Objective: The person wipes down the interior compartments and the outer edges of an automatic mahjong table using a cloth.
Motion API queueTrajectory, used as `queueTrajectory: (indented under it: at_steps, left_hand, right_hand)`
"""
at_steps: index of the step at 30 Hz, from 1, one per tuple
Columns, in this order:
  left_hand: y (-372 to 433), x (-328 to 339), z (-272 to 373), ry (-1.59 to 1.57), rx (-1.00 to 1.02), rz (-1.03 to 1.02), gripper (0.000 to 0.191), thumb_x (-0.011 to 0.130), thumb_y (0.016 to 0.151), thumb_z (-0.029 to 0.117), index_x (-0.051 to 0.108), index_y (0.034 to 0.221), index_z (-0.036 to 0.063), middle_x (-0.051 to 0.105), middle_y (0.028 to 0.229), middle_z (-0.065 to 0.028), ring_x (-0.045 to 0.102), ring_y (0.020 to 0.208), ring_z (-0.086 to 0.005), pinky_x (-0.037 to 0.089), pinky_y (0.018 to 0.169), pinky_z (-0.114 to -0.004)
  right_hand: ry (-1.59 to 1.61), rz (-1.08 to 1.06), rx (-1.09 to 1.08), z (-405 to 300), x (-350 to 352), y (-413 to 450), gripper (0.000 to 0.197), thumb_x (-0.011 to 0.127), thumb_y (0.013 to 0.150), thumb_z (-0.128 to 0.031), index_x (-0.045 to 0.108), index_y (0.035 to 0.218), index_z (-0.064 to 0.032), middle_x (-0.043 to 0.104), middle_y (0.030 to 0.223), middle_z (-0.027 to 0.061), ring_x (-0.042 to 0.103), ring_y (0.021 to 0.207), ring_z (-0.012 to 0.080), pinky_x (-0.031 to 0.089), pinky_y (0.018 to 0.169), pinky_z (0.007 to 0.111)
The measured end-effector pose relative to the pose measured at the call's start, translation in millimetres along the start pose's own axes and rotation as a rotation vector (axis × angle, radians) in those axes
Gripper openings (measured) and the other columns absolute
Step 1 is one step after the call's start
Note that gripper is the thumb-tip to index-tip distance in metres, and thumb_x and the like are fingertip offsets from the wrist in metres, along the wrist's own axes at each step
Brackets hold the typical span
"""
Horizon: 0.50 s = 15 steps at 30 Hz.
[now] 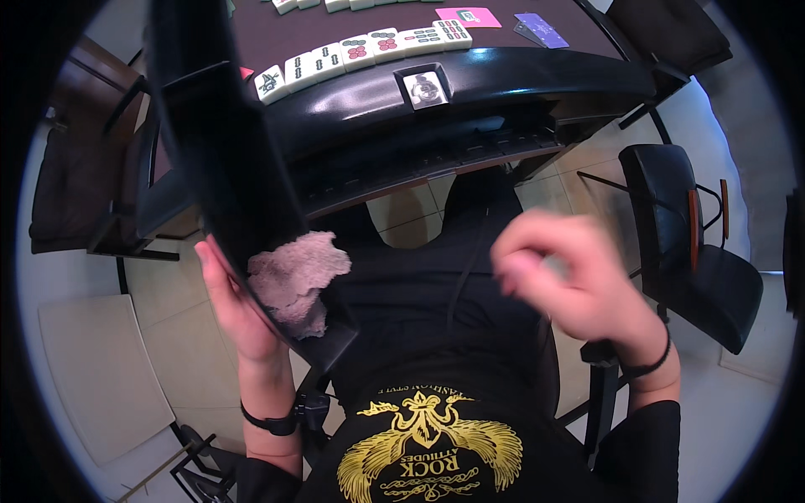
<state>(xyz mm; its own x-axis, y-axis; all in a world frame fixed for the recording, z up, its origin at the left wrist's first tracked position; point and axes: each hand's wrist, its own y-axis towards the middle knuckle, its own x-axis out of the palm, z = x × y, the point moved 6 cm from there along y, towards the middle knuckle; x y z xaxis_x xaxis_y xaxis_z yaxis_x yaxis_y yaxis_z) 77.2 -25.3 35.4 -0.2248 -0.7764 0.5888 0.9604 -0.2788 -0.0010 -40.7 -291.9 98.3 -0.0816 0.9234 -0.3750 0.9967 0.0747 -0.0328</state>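
My left hand grips a long black tray-like drawer from its left side, tilted up over my lap. Inside its near end lies a crumpled, torn-edged pinkish-grey cloth. Blurred by motion, my right hand is raised over my right thigh with its fingers curled; whether anything is in it cannot be made out. A row of mahjong tiles stands along the near edge of the table, beyond both hands.
The mahjong table has a glossy black rim with a square recess. Pink and purple cards lie on top. A black chair stands at right, a dark padded seat at left. An armrest is beside my right forearm.
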Motion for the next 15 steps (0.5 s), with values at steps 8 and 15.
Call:
queueTrajectory:
  at_steps: [8, 15]
  left_hand:
    - [-2, -3, 11, 0.039, 0.035, 0.033, 0.055, 0.025, 0.105, 0.042, 0.048, 0.136, 0.0028, 0.058, 0.127, -0.0093, 0.059, 0.111, -0.0222, 0.045, 0.098, -0.034]
    - [0, 4, 12, 0.079, 0.032, -0.161, 0.053, 0.025, 0.106, 0.043, 0.054, 0.13, 0.0054, 0.061, 0.123, -0.0053, 0.059, 0.11, -0.0169, 0.044, 0.097, -0.031]
  right_hand:
    - [-1.142, 0.238, -0.087, 84, 9, 27, 0.027, 0.063, 0.084, -0.017, 0.059, 0.107, -0.0024, 0.061, 0.098, 0.0169, 0.061, 0.091, 0.0354, 0.049, 0.081, 0.046]
    - [0.004, -0.843, 0.333, 101, 102, -16, 0.025, 0.064, 0.087, -0.022, 0.065, 0.106, -0.0061, 0.065, 0.094, 0.0144, 0.064, 0.095, 0.0327, 0.049, 0.086, 0.041]
